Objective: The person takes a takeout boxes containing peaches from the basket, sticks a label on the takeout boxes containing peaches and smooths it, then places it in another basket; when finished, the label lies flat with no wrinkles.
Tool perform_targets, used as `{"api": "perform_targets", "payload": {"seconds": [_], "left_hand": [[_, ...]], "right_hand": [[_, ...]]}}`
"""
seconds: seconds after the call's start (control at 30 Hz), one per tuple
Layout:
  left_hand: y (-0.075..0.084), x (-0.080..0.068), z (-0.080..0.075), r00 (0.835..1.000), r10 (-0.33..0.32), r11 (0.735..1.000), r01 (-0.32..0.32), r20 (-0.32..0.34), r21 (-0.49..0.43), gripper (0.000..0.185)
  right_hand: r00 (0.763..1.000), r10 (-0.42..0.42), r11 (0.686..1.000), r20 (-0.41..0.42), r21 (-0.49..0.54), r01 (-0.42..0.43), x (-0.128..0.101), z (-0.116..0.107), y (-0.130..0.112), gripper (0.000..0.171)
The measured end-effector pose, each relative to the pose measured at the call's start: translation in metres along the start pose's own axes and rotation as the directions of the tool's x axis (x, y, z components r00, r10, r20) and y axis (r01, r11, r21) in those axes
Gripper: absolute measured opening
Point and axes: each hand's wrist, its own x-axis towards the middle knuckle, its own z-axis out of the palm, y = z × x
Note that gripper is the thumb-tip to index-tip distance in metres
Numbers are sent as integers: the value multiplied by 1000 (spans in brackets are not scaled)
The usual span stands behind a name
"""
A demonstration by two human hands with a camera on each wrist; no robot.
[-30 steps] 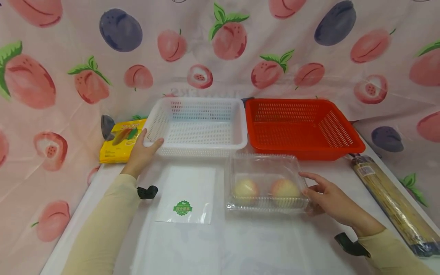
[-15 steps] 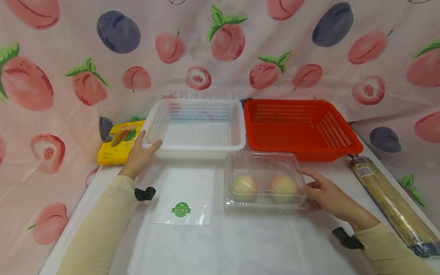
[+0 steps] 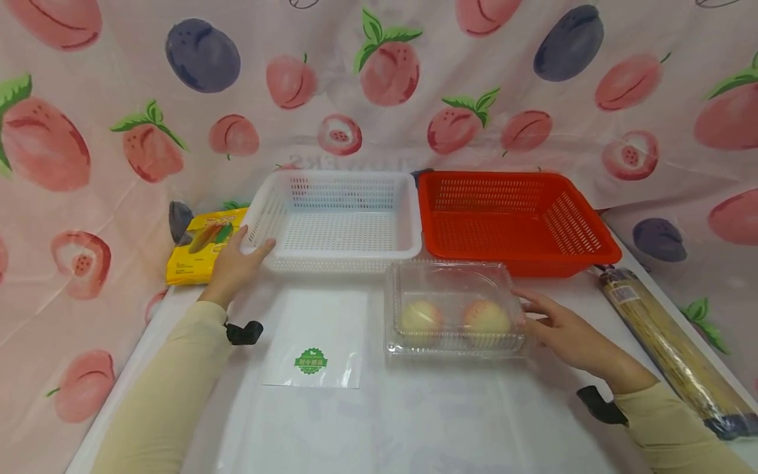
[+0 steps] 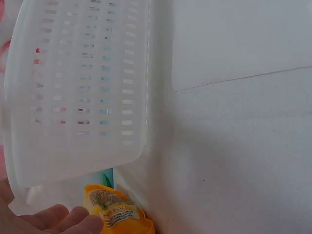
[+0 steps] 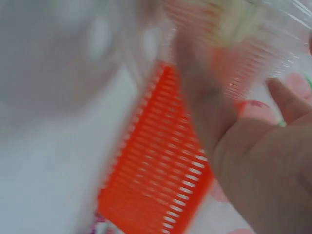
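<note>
My left hand (image 3: pixel 233 263) is at the left front corner of a white plastic basket (image 3: pixel 343 255), thumb and fingers spread at the corner. In the left wrist view its relaxed fingers (image 4: pixel 73 219) lie below the basket corner, near a yellow packet (image 4: pixel 127 219). My right hand (image 3: pixel 571 336) is at the right edge of a clear lidded plastic box (image 3: pixel 450 283), with index finger and thumb extended beside it. Two peaches (image 3: pixel 487 317) show through the box. In the right wrist view the right hand (image 5: pixel 263 151) is partly blurred, its straight fingers overlapping the clear plastic.
A red basket (image 3: pixel 515 263) stands right of the white one. In front lies a flat white bag (image 3: pixel 316 322) with a green label. A long pack of dried noodles (image 3: pixel 669 349) lies along the right edge. A fruit-print cloth (image 3: pixel 379 118) hangs behind.
The clear box has shifted slightly away from the person. Between the last two frames, the right hand has eased slightly rightward from the box's edge. The left hand has shifted slightly left.
</note>
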Motion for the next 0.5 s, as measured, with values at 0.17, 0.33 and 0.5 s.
{"api": "perform_targets", "payload": {"seconds": [0.17,0.33,0.5], "left_hand": [[8,-11,-10,992,106,994,-104,-64,30,102],[21,-27,-21,971,226,974,-222,-81,51,97],[34,-47,-25,950,309,948,-304,-42,96,92]], "right_hand": [[988,-119,983,-95,-150,104,-5,-14,-20,68],[951,-263,958,-164,-162,237,-5,-21,-44,69],[938,-292,955,-186,-116,274,-4,-13,-71,73]]}}
